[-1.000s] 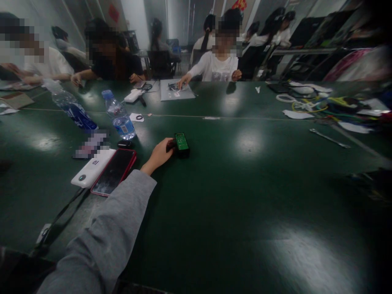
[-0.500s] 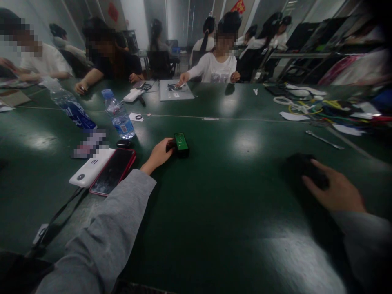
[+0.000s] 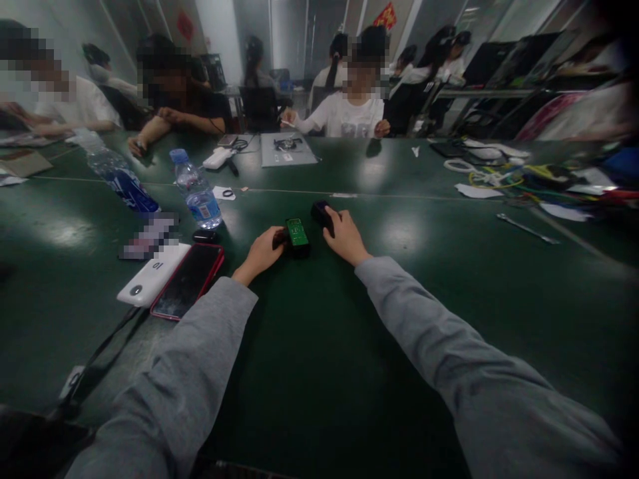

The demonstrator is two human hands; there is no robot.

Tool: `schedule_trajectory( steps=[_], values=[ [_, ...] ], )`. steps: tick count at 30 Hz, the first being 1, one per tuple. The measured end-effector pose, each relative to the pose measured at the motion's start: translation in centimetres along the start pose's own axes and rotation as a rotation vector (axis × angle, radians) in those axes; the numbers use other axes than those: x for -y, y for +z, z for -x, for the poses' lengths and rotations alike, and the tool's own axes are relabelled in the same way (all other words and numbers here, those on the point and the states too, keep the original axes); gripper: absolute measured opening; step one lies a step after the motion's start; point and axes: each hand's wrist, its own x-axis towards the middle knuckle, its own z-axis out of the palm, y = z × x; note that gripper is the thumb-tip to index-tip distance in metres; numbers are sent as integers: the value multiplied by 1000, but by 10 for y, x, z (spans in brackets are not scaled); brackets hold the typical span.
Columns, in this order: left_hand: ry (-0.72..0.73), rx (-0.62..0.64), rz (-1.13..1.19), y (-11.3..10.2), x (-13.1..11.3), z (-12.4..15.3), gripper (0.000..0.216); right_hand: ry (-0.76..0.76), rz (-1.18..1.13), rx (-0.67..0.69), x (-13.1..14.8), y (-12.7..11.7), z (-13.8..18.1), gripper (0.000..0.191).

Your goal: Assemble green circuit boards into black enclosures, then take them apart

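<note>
My left hand [image 3: 260, 255] is closed on the left side of a small black case with an exposed green circuit board [image 3: 298, 233], which rests on the dark green table [image 3: 319, 346]. Just right of it, my right hand [image 3: 348, 238] grips a black, box-like piece [image 3: 320, 211] from its near right side. The piece lies at or slightly above the tabletop; I cannot tell which. A narrow gap separates the two black things. My left fingertips are partly hidden behind the case.
Left of my hands lie a red-edged phone [image 3: 187, 283], a white power bank [image 3: 152, 274] and a small black case [image 3: 205, 236]. Two plastic bottles stand behind, one a blue-capped bottle [image 3: 200, 193]. A wrench [image 3: 528, 229] and tangled cables [image 3: 504, 176] lie right. People sit across the table.
My right hand has swept left from the right side of the table, carrying the black piece beside the circuit-board case. My left hand has stayed in place. A co-worker opposite has lifted a hand.
</note>
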Motion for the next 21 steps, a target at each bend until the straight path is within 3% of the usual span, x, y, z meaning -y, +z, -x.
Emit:
schedule_trajectory(
  steps=[3,7,13,21],
  values=[
    [-9,-3,11,1,1,-1,40,-42,4,-101,6,-1,6,68],
    [-13,-5,24,1,2,-1,41,-88,-89,-173,29,-19,35,53],
    [12,-18,44,3,5,-3,41,-421,-153,103,61,-30,63,54],
    [14,-15,8,2,5,-3,37,-365,-235,197,57,-35,71,54]
  ],
)
